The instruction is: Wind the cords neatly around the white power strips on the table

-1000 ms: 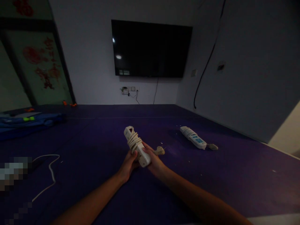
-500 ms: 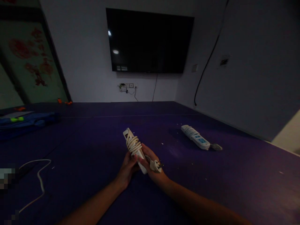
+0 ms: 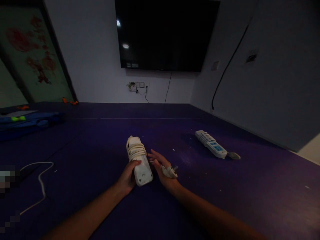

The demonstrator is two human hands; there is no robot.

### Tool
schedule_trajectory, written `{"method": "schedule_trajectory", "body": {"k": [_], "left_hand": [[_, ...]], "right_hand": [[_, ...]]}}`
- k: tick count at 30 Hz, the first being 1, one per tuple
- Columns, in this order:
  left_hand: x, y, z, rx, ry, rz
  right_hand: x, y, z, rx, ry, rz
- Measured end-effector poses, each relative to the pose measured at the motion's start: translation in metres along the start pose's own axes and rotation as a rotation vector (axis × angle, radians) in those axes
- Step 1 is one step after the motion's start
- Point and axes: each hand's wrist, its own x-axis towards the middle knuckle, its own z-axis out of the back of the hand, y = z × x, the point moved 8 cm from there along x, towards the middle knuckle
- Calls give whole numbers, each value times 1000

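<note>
A white power strip (image 3: 143, 171) is held by my left hand (image 3: 128, 176), thumb across its face. Its plain back with screw holes is turned up toward me. The strip's own white cord (image 3: 136, 151) is wound in several turns round its far end. Beside the strip, my right hand (image 3: 162, 168) has its fingers stretched out and apart, the fingertips close to the strip's right edge. A white plug (image 3: 170, 172) on the cord lies against the thumb side of that hand, prongs pointing right.
A second power strip (image 3: 212, 145) with blue socket faces and a wound cord lies to the right on the purple floor (image 3: 100, 206). A loose white cable (image 3: 42, 186) and blue folded cloth (image 3: 42, 120) lie at left. A television (image 3: 165, 36) hangs on the far wall.
The power strip has rolled over so its back faces up. My right hand has let go of the strip and its fingers have spread. The view has tilted down slightly.
</note>
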Motion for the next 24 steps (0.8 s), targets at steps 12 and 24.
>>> {"method": "schedule_trajectory", "body": {"k": [12, 24], "left_hand": [[-15, 1, -16, 24, 205, 109], [-9, -3, -9, -33, 160, 83]], "right_hand": [[24, -23, 63, 360, -485, -184], [29, -27, 91, 196, -574, -149]]}}
